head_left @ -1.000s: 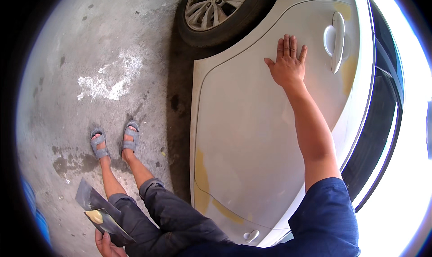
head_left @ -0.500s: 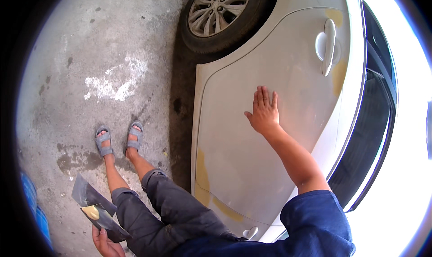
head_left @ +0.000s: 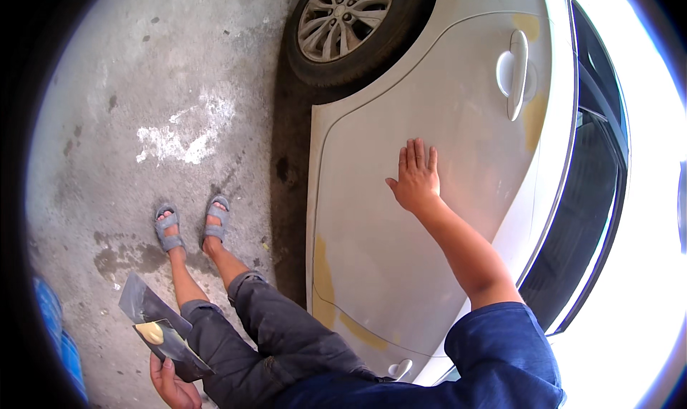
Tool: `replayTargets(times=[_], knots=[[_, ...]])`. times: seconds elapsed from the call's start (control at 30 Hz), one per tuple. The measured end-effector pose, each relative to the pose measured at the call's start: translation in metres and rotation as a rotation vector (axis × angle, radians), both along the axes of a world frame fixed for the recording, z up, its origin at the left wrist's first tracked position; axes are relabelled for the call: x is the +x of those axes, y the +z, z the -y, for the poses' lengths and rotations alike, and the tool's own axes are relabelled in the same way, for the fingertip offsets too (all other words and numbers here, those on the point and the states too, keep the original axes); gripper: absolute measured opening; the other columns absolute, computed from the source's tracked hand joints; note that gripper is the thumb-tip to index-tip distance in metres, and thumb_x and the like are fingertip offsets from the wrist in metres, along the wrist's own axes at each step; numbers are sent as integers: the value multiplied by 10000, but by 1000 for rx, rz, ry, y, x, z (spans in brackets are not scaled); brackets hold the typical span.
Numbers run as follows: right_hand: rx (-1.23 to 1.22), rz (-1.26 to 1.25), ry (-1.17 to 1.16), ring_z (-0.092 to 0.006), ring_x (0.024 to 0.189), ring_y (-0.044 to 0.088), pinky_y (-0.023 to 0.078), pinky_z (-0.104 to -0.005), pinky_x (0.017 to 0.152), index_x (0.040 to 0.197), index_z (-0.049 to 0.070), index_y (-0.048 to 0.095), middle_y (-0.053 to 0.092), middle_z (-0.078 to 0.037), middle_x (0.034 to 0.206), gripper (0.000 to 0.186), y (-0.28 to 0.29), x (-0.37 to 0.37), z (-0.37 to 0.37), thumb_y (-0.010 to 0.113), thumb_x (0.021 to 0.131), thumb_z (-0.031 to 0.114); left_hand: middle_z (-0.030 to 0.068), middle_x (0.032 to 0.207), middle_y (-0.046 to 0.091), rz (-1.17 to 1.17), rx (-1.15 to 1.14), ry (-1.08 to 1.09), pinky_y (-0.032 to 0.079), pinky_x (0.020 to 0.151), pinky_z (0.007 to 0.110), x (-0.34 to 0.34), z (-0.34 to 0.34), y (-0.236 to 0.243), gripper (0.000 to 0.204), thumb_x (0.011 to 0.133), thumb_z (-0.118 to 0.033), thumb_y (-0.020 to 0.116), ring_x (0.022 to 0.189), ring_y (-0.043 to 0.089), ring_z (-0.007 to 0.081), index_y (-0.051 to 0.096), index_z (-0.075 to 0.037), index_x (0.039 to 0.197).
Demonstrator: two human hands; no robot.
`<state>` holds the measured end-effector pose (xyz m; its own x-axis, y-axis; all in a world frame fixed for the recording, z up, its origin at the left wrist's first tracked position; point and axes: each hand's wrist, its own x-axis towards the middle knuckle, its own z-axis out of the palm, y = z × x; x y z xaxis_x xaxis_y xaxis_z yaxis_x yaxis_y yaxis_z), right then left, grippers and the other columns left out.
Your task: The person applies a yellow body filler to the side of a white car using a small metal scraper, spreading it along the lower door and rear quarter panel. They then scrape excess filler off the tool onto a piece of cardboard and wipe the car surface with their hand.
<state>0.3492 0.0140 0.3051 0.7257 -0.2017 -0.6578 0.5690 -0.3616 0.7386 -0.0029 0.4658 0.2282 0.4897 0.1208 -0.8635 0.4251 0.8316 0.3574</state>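
Two hands in view. Your right hand [head_left: 413, 180] lies flat on the car door [head_left: 401, 266], fingers together and stretched out, palm against the panel, gripping nothing. It sits mid-panel, left of and nearer than the door handle [head_left: 517, 72], well apart from it.

Your left hand [head_left: 172, 384] is at the near left edge, fingers closed on a flat grey board [head_left: 154, 319]. Board is tilted, with a small yellowish blob of filler [head_left: 150, 332] on it, close to your thumb.

Door is white with a dull sanded look. Yellowish patches [head_left: 322, 273] show along its near left edge, and more sit beside the handle on the far right. A second handle [head_left: 401, 368] peeks out at the near edge, just left of your blue sleeve [head_left: 501, 352].

Wheel [head_left: 345, 17] with a silver rim sits at the far side, beyond the door. Dark window [head_left: 587, 216] runs along the right.

Your feet in grey sandals [head_left: 192, 223] stand on the concrete floor [head_left: 143, 87], left of the door. White smear [head_left: 179, 133] on the floor farther out. Something blue [head_left: 54, 330] at the near left rim, cannot tell what.
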Motion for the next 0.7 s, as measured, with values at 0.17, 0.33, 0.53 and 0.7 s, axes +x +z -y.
replayTargets(times=[0.17, 0.33, 0.53, 0.7], knots=[[19, 26, 17, -324, 1426, 77, 70, -523, 1134, 1436, -17, 240, 180, -166, 1519, 695, -4, -6, 5, 393, 956, 461, 161, 1257, 543, 42, 10, -22, 377, 1003, 340, 9, -2, 11, 460, 897, -69, 471, 1140, 529, 230, 413, 83, 1327], [325, 149, 17, -298, 1231, 381, 341, -457, 972, 1199, 17, 529, 475, -124, 1271, 405, 15, 10, 22, 545, 885, 273, 160, 1257, 543, 23, 57, -39, 380, 1001, 336, 21, 0, 17, 461, 893, -70, 476, 1137, 530, 230, 416, 85, 1323], [302, 350, 93, -256, 889, 607, 509, -361, 722, 897, 81, 625, 630, -80, 922, 98, 32, 61, 0, 583, 821, 128, 159, 1252, 547, 30, -20, -104, 377, 1007, 336, 12, -11, -3, 469, 890, -88, 488, 1138, 531, 228, 420, 89, 1319], [14, 251, -150, -274, 801, 663, 550, -369, 652, 829, 59, 665, 680, -106, 890, 93, 32, 85, -49, 585, 797, 94, 157, 1252, 548, 25, -46, -137, 367, 1016, 336, -15, -18, -33, 482, 893, -109, 498, 1148, 526, 219, 414, 88, 1325]])
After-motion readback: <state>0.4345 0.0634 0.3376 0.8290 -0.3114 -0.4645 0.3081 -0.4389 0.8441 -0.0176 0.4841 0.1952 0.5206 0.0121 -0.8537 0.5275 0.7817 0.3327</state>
